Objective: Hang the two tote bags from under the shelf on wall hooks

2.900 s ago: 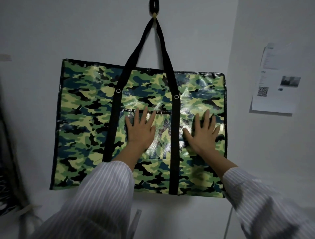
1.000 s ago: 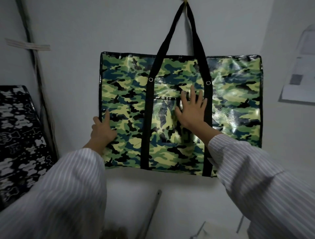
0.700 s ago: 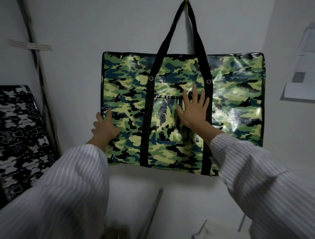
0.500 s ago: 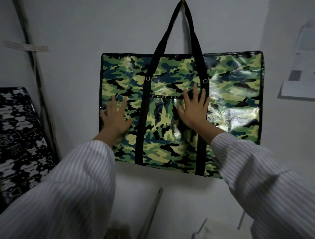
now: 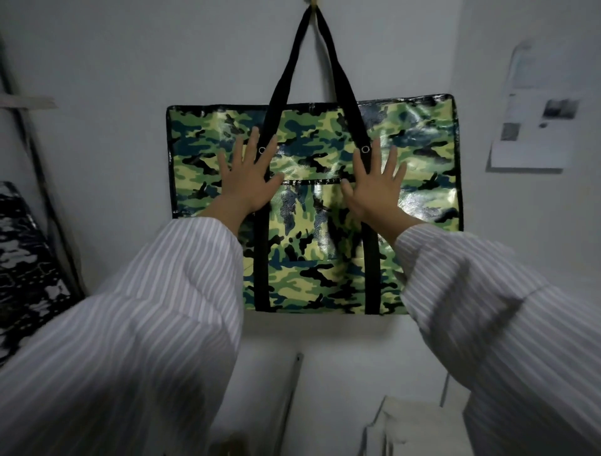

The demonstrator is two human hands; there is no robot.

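A green camouflage tote bag point(image 5: 312, 208) with black straps hangs flat against the white wall from a hook point(image 5: 313, 2) at the top edge of the view. My left hand point(image 5: 248, 177) lies flat on the bag over its left strap, fingers spread. My right hand point(image 5: 377, 182) lies flat beside the right strap, fingers spread too. Neither hand grips anything. A second tote bag point(image 5: 22, 257), black with a white pattern, shows at the left edge.
Paper sheets point(image 5: 536, 110) are stuck on the side wall at the right. A dark pole point(image 5: 42, 195) leans along the wall at the left. Below the bag, a thin bar point(image 5: 292, 390) and a pale box-like object point(image 5: 413, 426) sit low.
My left hand slid from the bag's left edge up and inward onto the left strap. My right hand moved up and to the right of the right strap. The bag stays hung.
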